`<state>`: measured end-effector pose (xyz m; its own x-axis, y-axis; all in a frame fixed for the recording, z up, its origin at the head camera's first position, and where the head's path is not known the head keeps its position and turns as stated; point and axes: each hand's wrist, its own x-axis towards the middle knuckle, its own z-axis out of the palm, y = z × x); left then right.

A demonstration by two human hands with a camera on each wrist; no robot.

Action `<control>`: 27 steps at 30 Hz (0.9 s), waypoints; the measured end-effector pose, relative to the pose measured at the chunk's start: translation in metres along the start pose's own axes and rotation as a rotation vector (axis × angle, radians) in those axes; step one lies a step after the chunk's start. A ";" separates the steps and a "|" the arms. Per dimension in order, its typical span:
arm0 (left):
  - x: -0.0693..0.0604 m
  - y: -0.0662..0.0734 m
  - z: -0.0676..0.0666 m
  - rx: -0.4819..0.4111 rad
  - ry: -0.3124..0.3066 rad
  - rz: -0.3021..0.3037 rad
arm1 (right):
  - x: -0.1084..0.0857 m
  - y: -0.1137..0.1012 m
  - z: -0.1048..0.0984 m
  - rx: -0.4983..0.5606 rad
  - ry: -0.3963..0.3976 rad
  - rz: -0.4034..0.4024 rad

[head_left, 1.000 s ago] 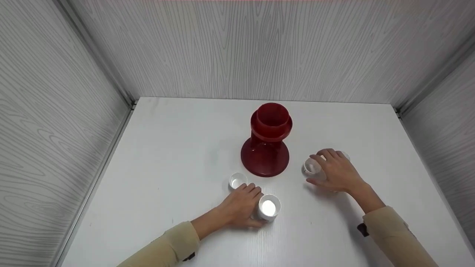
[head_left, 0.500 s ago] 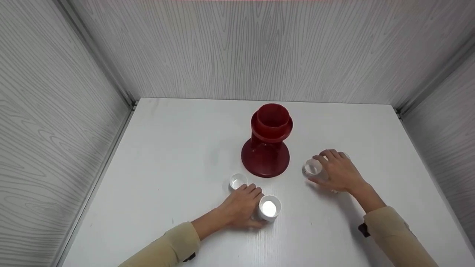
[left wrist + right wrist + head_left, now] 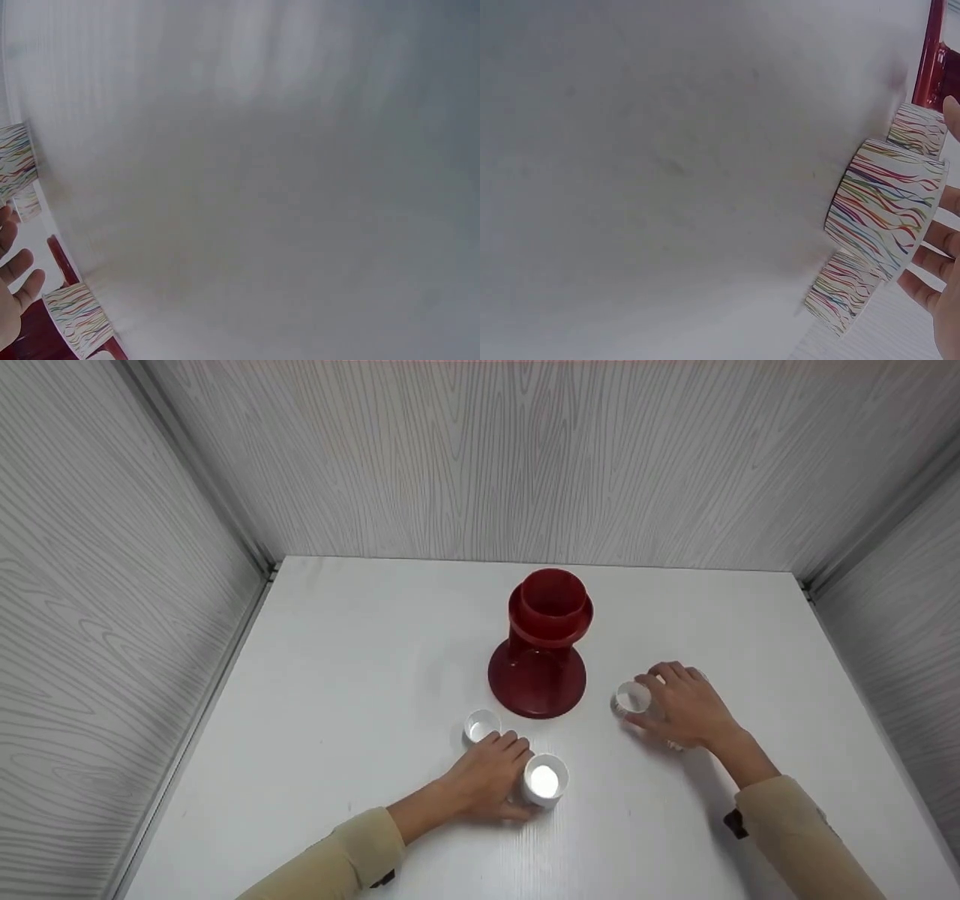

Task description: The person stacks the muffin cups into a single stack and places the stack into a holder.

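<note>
White paper cups with colourful wavy lines stand on the table. In the head view my left hand [image 3: 484, 776] rests between a front cup [image 3: 545, 784] and a small cup [image 3: 481, 726], its fingers partly covering the latter; the left wrist view shows these fingers [image 3: 16, 266] loosely spread. My right hand [image 3: 682, 709] lies over another group, beside one upright cup [image 3: 633, 698]. In the right wrist view, a nearer cup [image 3: 889, 206] stands before the loosely spread fingers, between two others, an upper cup [image 3: 920, 129] and a lower cup [image 3: 841, 291]. The hand mostly hides these from above.
A glossy dark red stand [image 3: 536, 686] with a round base and open tube top stands behind and between the hands. The white table [image 3: 360, 660] is enclosed by grey wood-grain panels [image 3: 450, 457] at the back and sides.
The right hand's fingertips have drawn back slightly from the upright cup beside them. The left hand, the cups and the red stand look unmoved.
</note>
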<state>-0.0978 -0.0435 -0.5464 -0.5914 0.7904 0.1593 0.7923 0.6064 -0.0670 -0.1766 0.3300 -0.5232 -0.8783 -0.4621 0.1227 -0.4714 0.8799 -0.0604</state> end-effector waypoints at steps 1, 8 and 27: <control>0.000 0.000 0.000 -0.001 0.000 0.000 | 0.000 0.000 0.000 0.000 -0.001 0.000; 0.000 0.000 0.001 0.012 -0.002 0.003 | 0.000 0.000 0.001 -0.003 -0.021 0.017; -0.001 -0.001 0.003 0.050 0.045 0.012 | -0.001 -0.009 -0.002 0.003 -0.006 0.027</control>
<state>-0.0985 -0.0443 -0.5498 -0.5734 0.7940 0.2021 0.7905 0.6010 -0.1181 -0.1711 0.3225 -0.5209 -0.8914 -0.4385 0.1147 -0.4474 0.8919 -0.0664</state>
